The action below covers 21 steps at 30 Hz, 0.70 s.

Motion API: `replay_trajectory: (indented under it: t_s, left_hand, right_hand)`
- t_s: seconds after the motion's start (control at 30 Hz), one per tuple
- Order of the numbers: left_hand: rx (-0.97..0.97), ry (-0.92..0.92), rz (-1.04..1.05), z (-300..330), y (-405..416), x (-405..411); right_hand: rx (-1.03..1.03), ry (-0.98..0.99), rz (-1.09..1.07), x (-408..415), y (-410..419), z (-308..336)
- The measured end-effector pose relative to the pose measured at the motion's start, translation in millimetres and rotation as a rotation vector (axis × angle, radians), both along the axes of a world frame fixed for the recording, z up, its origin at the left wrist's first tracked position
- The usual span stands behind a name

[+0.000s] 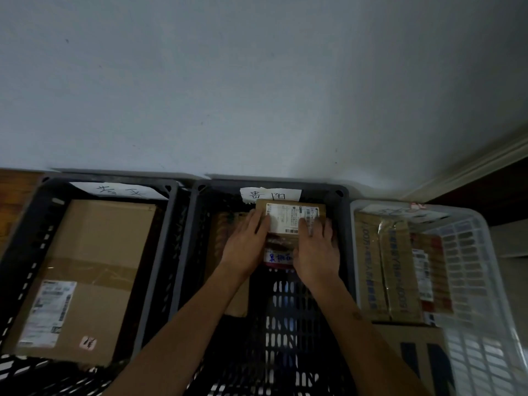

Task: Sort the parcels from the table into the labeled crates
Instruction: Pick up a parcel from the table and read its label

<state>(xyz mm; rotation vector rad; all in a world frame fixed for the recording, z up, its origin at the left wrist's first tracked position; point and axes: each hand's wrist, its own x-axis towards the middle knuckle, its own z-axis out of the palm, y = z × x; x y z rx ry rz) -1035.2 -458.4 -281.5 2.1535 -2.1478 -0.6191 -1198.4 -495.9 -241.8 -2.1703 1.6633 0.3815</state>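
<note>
Brown parcel (290,221) (white label), dark grey crate (341,224), white crate (468,252)

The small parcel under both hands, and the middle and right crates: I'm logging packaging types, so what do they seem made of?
Small parcel: looks like matt brown cardboard, with a white printed paper label on top. Middle crate: seemingly rigid dark grey plastic, with moulded slotted walls and floor. Right crate: probably pale translucent plastic, its lattice wall letting light through. Left hand and right hand rest on the parcel.
</note>
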Motion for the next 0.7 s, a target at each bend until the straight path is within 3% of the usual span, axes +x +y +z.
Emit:
replay_trajectory:
  t_s: [0.17, 0.7]
  left_hand:
    - [0.008, -0.049, -0.004, -1.2, -1.5, -2.3]
    - [-0.014, -0.072, -0.049, -5.3, -10.2, -8.0]
  right_hand:
    - [0.05, -0.006, -0.034, -0.9, -3.5, -13.1]
    - [-0.07, 0.081, 0.108, 1.3, -19.3, -12.5]
